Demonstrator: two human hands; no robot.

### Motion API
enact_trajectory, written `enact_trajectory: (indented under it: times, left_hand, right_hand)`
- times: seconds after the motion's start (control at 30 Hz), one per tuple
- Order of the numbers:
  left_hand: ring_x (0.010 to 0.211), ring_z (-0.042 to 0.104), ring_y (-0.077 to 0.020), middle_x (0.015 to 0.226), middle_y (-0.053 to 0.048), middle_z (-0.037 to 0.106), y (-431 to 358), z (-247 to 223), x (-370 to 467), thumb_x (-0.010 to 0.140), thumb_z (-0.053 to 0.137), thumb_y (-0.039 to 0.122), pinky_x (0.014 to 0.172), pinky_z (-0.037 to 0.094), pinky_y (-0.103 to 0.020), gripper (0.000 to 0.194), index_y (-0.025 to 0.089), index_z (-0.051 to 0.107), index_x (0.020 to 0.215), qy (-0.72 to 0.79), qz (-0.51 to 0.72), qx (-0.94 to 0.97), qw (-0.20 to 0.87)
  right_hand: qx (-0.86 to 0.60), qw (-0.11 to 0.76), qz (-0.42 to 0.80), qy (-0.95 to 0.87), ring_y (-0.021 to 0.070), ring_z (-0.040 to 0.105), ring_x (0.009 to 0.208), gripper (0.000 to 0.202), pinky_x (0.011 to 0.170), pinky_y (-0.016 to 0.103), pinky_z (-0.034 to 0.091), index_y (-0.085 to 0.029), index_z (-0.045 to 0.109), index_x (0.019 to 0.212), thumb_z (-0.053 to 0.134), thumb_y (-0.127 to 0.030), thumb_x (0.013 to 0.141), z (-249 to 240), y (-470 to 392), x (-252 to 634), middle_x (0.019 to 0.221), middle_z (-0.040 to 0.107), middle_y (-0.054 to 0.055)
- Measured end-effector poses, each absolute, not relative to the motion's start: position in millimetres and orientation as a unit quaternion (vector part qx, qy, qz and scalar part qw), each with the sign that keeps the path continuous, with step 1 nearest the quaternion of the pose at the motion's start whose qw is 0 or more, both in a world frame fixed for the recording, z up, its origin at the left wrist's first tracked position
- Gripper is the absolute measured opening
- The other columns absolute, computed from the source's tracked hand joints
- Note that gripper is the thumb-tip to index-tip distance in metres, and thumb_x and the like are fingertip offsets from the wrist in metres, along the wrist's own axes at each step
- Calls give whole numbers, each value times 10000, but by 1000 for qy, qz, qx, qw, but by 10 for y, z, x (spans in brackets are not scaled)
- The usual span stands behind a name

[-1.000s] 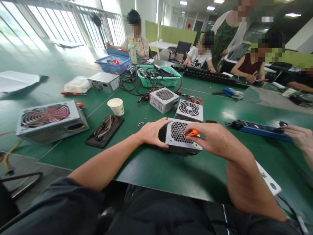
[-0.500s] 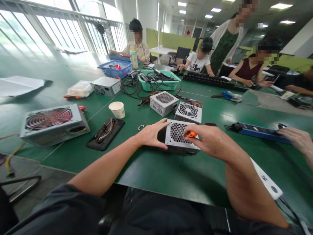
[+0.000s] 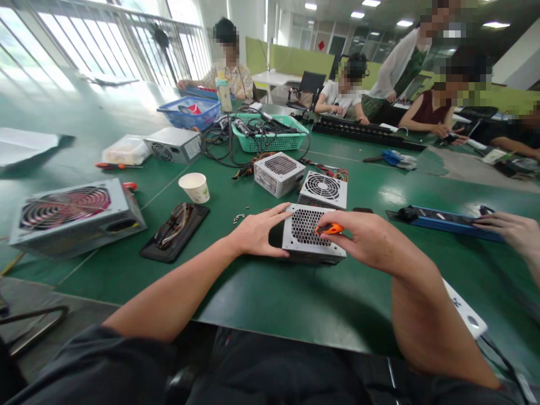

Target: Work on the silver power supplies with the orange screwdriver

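A grey power supply unit (image 3: 300, 247) with a honeycomb vent on top sits on the green table in front of me. My left hand (image 3: 260, 233) steadies it from the left, thumb near the front corner and fingers at the back corner. An orange and black screwdriver (image 3: 331, 228) is gripped in my right hand (image 3: 366, 239) above the vent. Its tip is hidden, so I cannot tell what it touches. Just behind stand a power supply with a round fan grille (image 3: 323, 187) and another with a mesh vent (image 3: 279, 173). Several small screws (image 3: 239, 218) lie left of my left hand.
To the left are a paper cup (image 3: 194, 187), a black tray with cables (image 3: 174, 232) and a large power supply (image 3: 80, 216). A green basket of cables (image 3: 270, 143) stands farther back. At right, a co-worker's hand (image 3: 508, 229) touches a blue strip-like part (image 3: 447, 221).
The camera view has shifted slightly, so the table items appear a little farther left. Both hands keep their places on the power supply and screwdriver.
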State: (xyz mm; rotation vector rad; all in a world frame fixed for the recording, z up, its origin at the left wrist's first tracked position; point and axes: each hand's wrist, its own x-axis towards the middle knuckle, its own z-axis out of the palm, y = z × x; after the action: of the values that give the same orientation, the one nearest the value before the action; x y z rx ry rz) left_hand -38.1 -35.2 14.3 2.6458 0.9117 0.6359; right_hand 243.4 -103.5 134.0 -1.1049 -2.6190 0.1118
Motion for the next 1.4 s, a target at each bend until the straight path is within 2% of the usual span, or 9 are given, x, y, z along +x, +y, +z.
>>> enact_trajectory:
  times: [0.23,0.53,0.77,0.93,1.03,1.13,1.23,1.33,1.4]
  left_hand:
    - [1490,468,-373,1723,-150,277,-321,131,-403,742,755,740,1027,597,-461,1096,246,336,1626,311,217,914,146]
    - [1463,489,-417,1731,-169,243,-286,104,-416,737,762,748,987,617,-482,1124,268,299,1641,296,207,921,146]
    - [1465,485,-421,1728,-182,240,-278,107,-415,742,749,763,984,620,-488,1125,258,295,1639,294,198,924,145]
    - [1486,459,-419,1722,-183,257,-272,102,-414,742,767,739,999,614,-503,1115,269,295,1637,283,212,923,153]
    - [1481,468,-417,1725,-180,250,-270,99,-414,741,766,743,998,615,-508,1116,273,295,1637,285,211,922,153]
    - [1480,470,-412,1731,-172,238,-271,99,-418,747,756,750,994,619,-500,1113,272,291,1639,287,205,924,150]
    - [1476,475,-410,1734,-164,234,-272,98,-423,761,741,754,992,622,-487,1101,264,292,1639,289,199,925,145]
    - [1481,466,-418,1732,-168,239,-273,89,-424,772,733,750,985,625,-483,1092,259,292,1642,288,200,926,138]
    - [1485,458,-422,1730,-170,244,-274,82,-425,776,736,740,983,626,-482,1087,263,290,1645,288,202,926,135]
  right_hand:
    - [-359,147,23,-922,214,758,927,196,794,311,560,-235,672,1121,621,-154,951,1341,-1021,2457,1078,799,35]
    - [-340,146,57,-927,222,747,1078,258,912,341,572,-245,675,1208,586,-167,979,1366,-1032,2516,1237,775,50]
    - [-343,132,35,-929,258,762,1053,318,869,372,599,-243,692,1231,589,-134,951,1356,-1058,2529,1231,780,59]
    - [-328,130,22,-935,244,757,1078,302,855,346,606,-269,692,1154,542,-99,954,1341,-1120,2470,1227,783,54]
    - [-338,127,29,-932,244,760,1057,303,849,353,607,-287,677,1179,559,-120,954,1355,-1116,2500,1225,782,39]
    - [-372,171,42,-911,252,768,1019,273,859,378,612,-299,660,1217,613,-216,962,1414,-1081,2592,1180,788,30]
    - [-446,289,77,-844,258,768,1002,355,880,409,622,-299,611,1268,709,-301,926,1485,-1060,2686,1141,774,37]
    - [-503,377,101,-771,260,766,930,485,784,405,636,-300,562,1317,771,-332,881,1525,-1074,2732,1092,750,41]
    - [-525,376,81,-759,248,753,873,436,725,384,624,-296,588,1261,776,-342,871,1542,-1094,2746,1061,734,38]
